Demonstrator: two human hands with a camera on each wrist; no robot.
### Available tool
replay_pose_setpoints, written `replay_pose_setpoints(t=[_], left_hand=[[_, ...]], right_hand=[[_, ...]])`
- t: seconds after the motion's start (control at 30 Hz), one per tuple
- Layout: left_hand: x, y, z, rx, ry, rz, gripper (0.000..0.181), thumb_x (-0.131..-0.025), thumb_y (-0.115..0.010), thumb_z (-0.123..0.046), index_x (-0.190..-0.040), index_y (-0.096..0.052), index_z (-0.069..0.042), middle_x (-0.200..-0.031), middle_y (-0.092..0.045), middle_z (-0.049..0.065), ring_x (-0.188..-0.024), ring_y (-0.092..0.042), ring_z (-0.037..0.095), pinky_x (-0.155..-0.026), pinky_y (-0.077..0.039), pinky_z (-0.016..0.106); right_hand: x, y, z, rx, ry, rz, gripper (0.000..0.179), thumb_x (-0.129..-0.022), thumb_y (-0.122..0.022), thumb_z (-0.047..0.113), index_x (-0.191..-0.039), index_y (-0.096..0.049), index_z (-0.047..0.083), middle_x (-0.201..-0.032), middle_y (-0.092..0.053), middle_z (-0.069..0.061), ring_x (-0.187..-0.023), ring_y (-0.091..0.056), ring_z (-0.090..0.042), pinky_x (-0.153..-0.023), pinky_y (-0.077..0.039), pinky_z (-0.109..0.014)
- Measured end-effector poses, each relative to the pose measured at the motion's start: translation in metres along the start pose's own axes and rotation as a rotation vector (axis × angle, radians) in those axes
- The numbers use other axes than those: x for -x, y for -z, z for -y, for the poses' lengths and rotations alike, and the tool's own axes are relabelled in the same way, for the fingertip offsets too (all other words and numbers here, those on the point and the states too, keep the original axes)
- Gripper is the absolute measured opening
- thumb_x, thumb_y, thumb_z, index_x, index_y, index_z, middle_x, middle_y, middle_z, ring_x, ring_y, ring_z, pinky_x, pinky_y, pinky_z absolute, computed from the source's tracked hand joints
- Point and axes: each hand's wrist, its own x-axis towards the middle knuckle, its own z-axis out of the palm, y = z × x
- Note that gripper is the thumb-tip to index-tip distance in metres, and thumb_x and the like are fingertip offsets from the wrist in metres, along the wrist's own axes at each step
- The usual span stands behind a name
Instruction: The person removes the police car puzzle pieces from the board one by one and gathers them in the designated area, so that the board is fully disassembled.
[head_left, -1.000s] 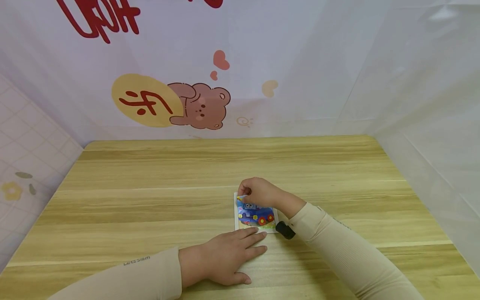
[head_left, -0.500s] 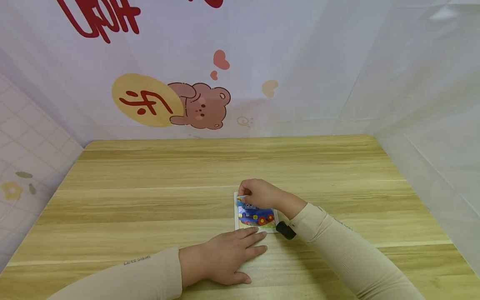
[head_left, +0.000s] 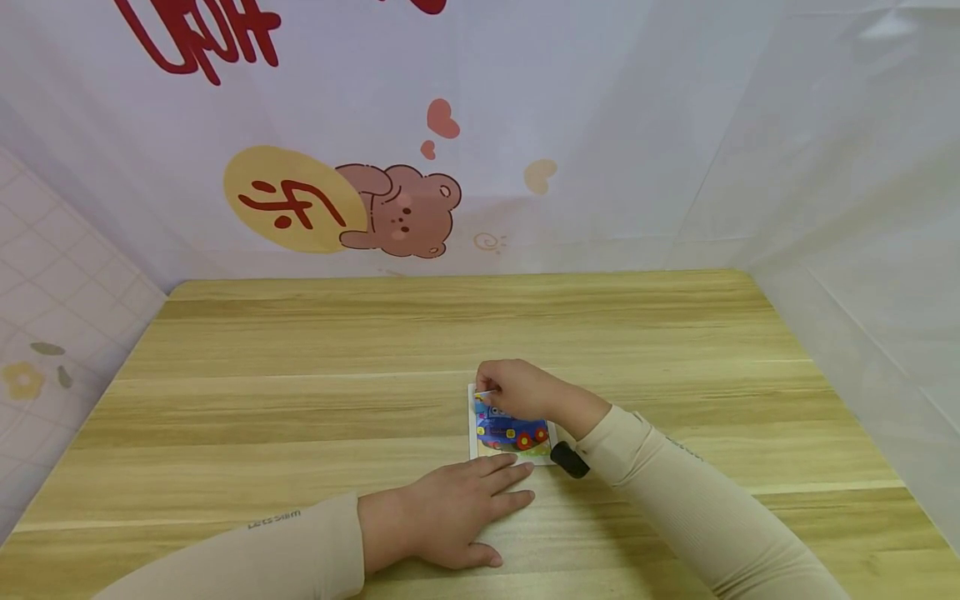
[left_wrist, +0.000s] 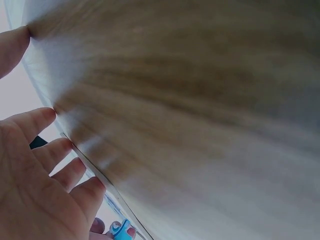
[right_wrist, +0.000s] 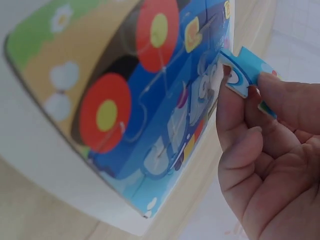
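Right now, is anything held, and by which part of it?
The right hand pinches a small, flat, light-blue jigsaw piece, thumb over its right-side part in the right wrist view. The left hand, fingers spread, holds nothing.

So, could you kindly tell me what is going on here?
Someone is working on a puzzle that lies on the table. Their right hand pinches a light blue piece at the far left corner; the piece is tilted, not flat in place. Their left hand lies spread at the near edge.
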Motion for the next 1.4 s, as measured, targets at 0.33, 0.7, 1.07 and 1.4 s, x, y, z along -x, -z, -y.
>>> replay_pose_setpoints(t=[0.33,0.7,1.07,1.4], left_hand=[[0.000,0.001,0.000,-0.005,-0.002,0.001,0.068,-0.092,-0.051,-0.059,-0.146,-0.043,-0.018,-0.154,-0.035,0.007,-0.141,-0.032,0.023,-0.112,-0.030,0.028],[0.000,0.004,0.000,0.009,0.005,0.015,0.068,-0.092,-0.051,-0.059,-0.146,-0.043,-0.019,-0.154,-0.035,0.007,-0.141,-0.032,0.024,-0.113,-0.029,0.028],[0.000,0.005,0.001,0.057,0.014,0.053,0.069,-0.093,-0.050,-0.059,-0.148,-0.040,-0.019,-0.155,-0.032,0.005,-0.143,-0.029,0.023,-0.112,-0.029,0.028],[0.000,0.003,0.001,0.077,0.016,0.060,0.069,-0.093,-0.049,-0.058,-0.149,-0.039,-0.019,-0.156,-0.031,0.005,-0.143,-0.027,0.023,-0.113,-0.029,0.029]], right_hand=[[0.001,0.002,0.002,-0.019,-0.007,-0.013,0.004,-0.094,-0.059,0.004,-0.092,-0.057,0.007,-0.091,-0.063,-0.001,-0.084,-0.058,-0.017,-0.077,-0.049,-0.032],[0.005,0.013,-0.004,-0.075,-0.035,-0.068,0.004,-0.093,-0.062,0.007,-0.094,-0.058,0.007,-0.081,-0.057,0.001,-0.073,-0.050,-0.015,-0.068,-0.043,-0.027],[0.018,0.026,-0.024,-0.154,-0.041,-0.133,0.004,-0.092,-0.063,0.008,-0.095,-0.061,0.007,-0.087,-0.061,-0.001,-0.080,-0.051,-0.016,-0.073,-0.045,-0.030],[0.030,0.036,-0.046,-0.251,-0.041,-0.194,0.006,-0.090,-0.063,0.006,-0.096,-0.064,0.004,-0.088,-0.061,-0.004,-0.080,-0.052,-0.018,-0.072,-0.046,-0.030]])
